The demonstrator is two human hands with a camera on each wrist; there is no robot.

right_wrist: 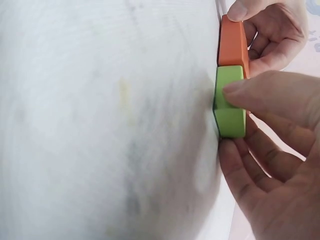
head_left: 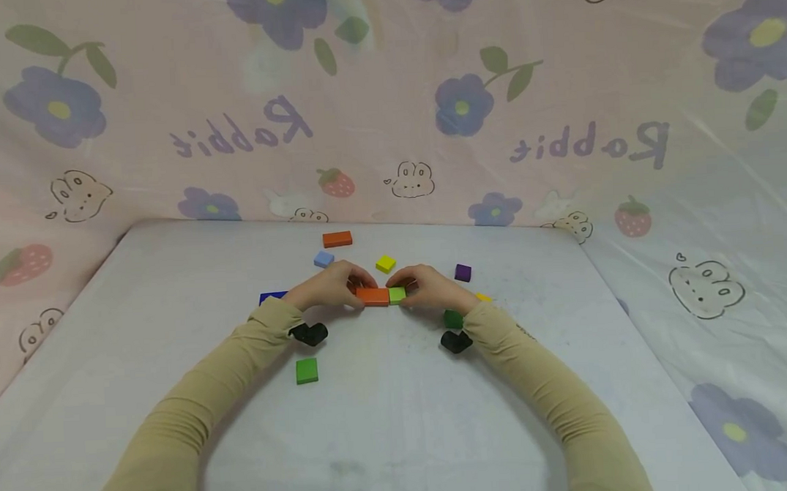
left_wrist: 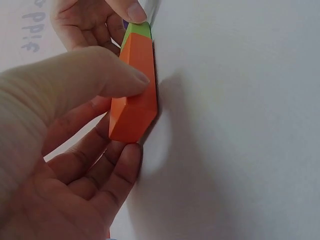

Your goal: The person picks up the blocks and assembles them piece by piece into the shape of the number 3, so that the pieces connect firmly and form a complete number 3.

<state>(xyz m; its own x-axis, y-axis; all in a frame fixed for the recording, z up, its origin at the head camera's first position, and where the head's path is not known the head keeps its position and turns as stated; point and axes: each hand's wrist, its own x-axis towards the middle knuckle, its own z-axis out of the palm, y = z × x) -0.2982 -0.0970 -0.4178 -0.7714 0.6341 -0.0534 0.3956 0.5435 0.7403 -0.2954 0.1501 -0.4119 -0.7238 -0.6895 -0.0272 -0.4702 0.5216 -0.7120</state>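
Two blocks lie end to end on the white table, touching: a long orange block (head_left: 372, 298) and a shorter light green block (head_left: 397, 296) to its right. My left hand (head_left: 334, 285) pinches the orange block, its thumb on the near face and its fingers behind. In the left wrist view, the orange block (left_wrist: 134, 95) fills the middle, with the green one at its far end. My right hand (head_left: 430, 288) pinches the light green block, thumb on the near face. The right wrist view shows that green block (right_wrist: 230, 120) up against the orange block (right_wrist: 232, 42).
Around the hands lie another orange block (head_left: 337, 239), a light blue block (head_left: 324, 259), a yellow block (head_left: 385, 264), a purple block (head_left: 463, 272), a dark green block (head_left: 452, 319) and a green block (head_left: 307, 371). A dark blue block (head_left: 273, 297) is partly behind my left wrist.
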